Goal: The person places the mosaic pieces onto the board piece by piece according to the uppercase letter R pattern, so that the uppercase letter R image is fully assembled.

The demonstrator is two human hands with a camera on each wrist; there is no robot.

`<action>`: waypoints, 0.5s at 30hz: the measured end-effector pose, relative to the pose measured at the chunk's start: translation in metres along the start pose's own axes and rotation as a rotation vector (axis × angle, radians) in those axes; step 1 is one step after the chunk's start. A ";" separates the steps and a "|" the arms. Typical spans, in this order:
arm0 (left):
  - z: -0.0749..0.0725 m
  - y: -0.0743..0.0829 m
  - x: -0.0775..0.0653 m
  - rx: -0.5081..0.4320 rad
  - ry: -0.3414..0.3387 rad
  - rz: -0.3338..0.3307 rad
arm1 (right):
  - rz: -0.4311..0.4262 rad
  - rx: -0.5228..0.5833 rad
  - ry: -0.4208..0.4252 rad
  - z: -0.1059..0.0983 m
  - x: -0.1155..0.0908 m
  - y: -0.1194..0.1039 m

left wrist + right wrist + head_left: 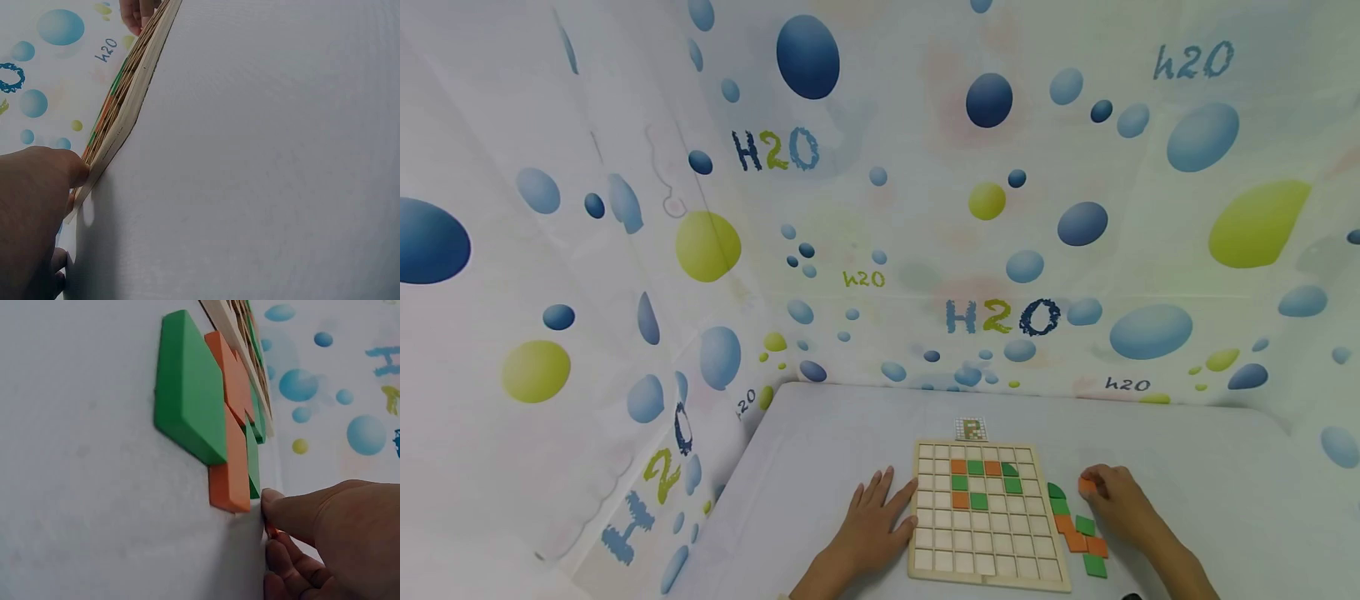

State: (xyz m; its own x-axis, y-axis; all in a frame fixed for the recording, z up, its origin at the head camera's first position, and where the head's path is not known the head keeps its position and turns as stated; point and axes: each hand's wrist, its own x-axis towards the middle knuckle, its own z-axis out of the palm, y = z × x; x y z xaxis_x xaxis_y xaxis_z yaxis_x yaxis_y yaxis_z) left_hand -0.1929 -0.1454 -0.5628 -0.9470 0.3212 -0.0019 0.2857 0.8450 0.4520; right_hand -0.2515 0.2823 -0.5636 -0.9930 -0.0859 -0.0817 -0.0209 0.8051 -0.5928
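A wooden grid board [988,533] lies on the table, with several orange and green tiles set in its upper cells. My left hand [874,523] rests at the board's left side, fingers spread and straight, thumb and fingertip at the edge. Right of the board, my right hand [1112,496] pinches an orange tile [1086,486] between thumb and fingers. In the right wrist view that tile is mostly hidden behind the thumb [287,512]. Loose tiles lie between the board and my right hand, among them a green square tile [1095,566] and an orange tile [1097,547].
A small pattern card [972,428] showing a coloured grid lies just beyond the board's far edge. A white cloth [835,433] covers the table. Behind it hangs a curtain [910,208] printed with bubbles and lettering. A dark object peeks in at the bottom edge.
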 end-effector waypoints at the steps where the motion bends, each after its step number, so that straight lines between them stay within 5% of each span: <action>1: 0.000 0.000 0.000 -0.002 -0.001 0.000 | 0.008 0.001 0.000 0.001 0.001 -0.001; 15: 0.000 -0.003 0.000 -0.006 -0.005 0.012 | -0.020 0.013 -0.006 0.006 -0.003 -0.012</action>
State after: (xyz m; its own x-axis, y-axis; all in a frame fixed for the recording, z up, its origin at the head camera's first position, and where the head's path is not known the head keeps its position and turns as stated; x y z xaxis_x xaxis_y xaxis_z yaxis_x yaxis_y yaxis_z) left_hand -0.1938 -0.1477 -0.5646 -0.9428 0.3333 -0.0004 0.2963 0.8387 0.4569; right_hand -0.2478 0.2692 -0.5611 -0.9916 -0.1054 -0.0749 -0.0388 0.7952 -0.6050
